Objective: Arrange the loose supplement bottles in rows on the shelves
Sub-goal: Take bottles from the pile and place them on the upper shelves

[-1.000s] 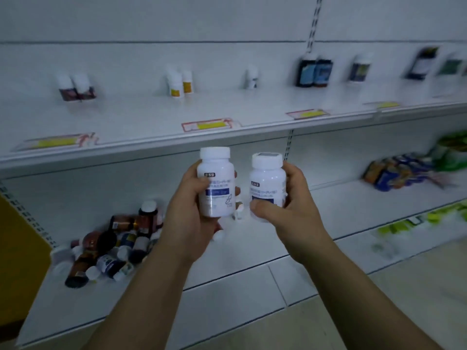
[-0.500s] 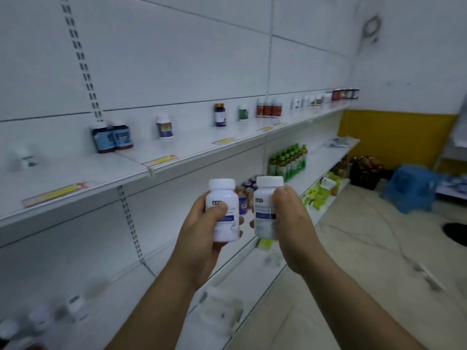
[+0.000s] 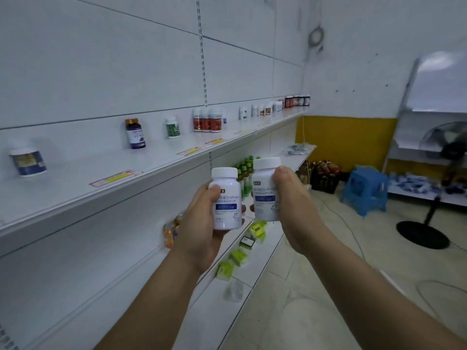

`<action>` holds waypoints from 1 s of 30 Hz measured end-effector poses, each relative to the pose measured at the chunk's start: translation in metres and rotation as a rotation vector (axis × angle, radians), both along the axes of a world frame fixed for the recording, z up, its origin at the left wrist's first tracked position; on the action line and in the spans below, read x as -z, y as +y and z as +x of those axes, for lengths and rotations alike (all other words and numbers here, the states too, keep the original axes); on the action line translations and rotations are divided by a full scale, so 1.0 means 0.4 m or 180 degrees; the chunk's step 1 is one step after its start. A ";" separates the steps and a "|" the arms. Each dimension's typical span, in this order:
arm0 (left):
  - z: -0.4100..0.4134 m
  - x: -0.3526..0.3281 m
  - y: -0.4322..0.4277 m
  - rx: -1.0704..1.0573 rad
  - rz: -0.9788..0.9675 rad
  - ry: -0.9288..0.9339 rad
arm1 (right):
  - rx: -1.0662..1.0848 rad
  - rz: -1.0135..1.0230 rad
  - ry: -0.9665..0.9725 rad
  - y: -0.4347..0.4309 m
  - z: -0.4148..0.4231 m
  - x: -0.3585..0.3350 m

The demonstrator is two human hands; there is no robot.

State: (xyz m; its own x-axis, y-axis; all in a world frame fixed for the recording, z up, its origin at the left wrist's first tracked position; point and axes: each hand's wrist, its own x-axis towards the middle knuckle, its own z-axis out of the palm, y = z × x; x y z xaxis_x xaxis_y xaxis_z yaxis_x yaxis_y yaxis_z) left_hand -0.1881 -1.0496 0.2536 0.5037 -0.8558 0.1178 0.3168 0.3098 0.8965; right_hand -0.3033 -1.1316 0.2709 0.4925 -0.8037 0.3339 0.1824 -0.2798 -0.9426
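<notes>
Head view, reading from the left: the upper shelf [image 3: 83,190] carries scattered bottles standing well apart, a blue-labelled jar [image 3: 28,161], a purple bottle [image 3: 135,133], a green one [image 3: 172,127], then a red-labelled cluster [image 3: 207,120]. Below it, our left hand [image 3: 202,223] is curled closed around a white bottle [image 3: 225,198], thumb across the label. Just beside it, our right hand [image 3: 288,198] wraps a matching white bottle [image 3: 265,189], fingers closed on its side. Both are held upright in the air in front of the shelves. We judge them light, rigid plastic with smooth, somewhat slippery walls; gripping mid-body below the cap looks safest.
</notes>
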 end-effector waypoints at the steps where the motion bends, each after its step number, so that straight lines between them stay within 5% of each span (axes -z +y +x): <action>1: 0.024 0.001 -0.047 -0.0001 -0.0016 -0.0026 | -0.0001 -0.0036 0.0001 -0.045 0.019 -0.003; 17: 0.173 -0.103 -0.922 0.0250 -0.0243 -0.0180 | 0.0110 0.0055 -0.0077 -0.898 0.174 -0.102; 24: 0.094 -0.109 -1.335 -0.0087 -0.0336 -0.0173 | 0.0010 -0.0365 0.0171 -1.343 0.107 -0.110; 30: 0.087 -0.152 -1.595 -0.0506 -0.0089 0.0008 | -0.0363 -0.0081 0.0239 -1.640 0.116 -0.148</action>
State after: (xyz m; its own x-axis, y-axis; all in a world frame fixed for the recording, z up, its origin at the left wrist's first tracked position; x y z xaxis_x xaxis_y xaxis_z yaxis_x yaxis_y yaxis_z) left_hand -0.1535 -1.6878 0.3144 0.6329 -0.7617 0.1389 0.2640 0.3810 0.8861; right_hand -0.2569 -1.7875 0.3301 0.6045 -0.7328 0.3122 0.1437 -0.2852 -0.9476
